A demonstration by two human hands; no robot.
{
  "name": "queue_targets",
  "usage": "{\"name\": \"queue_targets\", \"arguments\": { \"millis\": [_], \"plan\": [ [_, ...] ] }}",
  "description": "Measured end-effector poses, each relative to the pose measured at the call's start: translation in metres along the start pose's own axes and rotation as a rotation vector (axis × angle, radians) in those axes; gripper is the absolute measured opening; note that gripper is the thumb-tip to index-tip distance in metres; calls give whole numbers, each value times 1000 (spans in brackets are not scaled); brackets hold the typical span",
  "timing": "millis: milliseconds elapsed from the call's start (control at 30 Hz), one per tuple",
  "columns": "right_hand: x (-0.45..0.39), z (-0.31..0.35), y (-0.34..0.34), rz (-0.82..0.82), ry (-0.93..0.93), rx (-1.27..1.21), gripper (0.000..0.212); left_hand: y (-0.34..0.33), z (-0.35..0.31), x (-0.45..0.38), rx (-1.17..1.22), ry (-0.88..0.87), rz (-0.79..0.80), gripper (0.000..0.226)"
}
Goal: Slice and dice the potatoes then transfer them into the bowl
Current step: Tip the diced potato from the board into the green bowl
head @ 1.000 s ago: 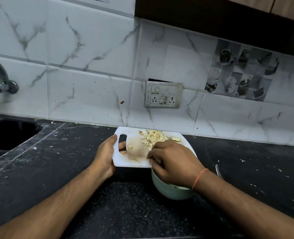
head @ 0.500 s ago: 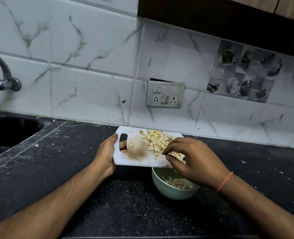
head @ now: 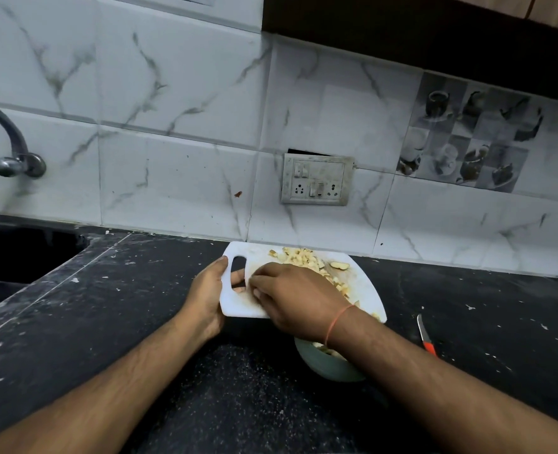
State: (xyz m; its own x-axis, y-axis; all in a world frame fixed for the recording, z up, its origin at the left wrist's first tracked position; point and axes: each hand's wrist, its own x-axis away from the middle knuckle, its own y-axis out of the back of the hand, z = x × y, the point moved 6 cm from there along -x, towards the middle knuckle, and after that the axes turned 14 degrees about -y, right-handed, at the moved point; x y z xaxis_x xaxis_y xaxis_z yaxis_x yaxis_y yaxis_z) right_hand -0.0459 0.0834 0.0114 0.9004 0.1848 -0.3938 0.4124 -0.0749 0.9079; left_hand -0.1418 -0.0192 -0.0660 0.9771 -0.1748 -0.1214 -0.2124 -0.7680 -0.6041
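A white cutting board [head: 363,286] is held tilted above a pale green bowl [head: 326,365] on the dark counter. My left hand [head: 207,290] grips the board by its handle slot. Diced potato pieces [head: 304,258] lie heaped on the board's far part, with one larger piece [head: 339,265] at the right. My right hand [head: 295,294] lies on the board's left part near the handle, fingers bent against the surface, covering the middle. A few pieces show inside the bowl under my right wrist.
A knife with a red handle [head: 425,335] lies on the counter right of the bowl. A black sink [head: 15,257] and a tap [head: 12,149] are at the left. The tiled wall with a switch socket [head: 317,180] stands right behind the board.
My right hand has moved from the board's right side across to its left part near the handle. The board has tipped further, its right end lower over the bowl.
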Motion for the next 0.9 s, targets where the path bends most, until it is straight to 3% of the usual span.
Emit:
{"name": "queue_targets", "arguments": {
  "millis": [400,567,700,900],
  "plan": [
    [78,-52,47,-16,-67,100,46,-1,-6,3,-36,-61,13,39],
    [39,-64,53,-96,-141,-11,41,-1,-6,3,-35,-64,19,38],
    [-22,-72,29,-2,-278,-33,54,0,-4,0,-14,-53,13,43],
    [-78,-72,-2,80,-428,-41,46,0,-1,-3,-7,-51,20,43]
  ]
}}
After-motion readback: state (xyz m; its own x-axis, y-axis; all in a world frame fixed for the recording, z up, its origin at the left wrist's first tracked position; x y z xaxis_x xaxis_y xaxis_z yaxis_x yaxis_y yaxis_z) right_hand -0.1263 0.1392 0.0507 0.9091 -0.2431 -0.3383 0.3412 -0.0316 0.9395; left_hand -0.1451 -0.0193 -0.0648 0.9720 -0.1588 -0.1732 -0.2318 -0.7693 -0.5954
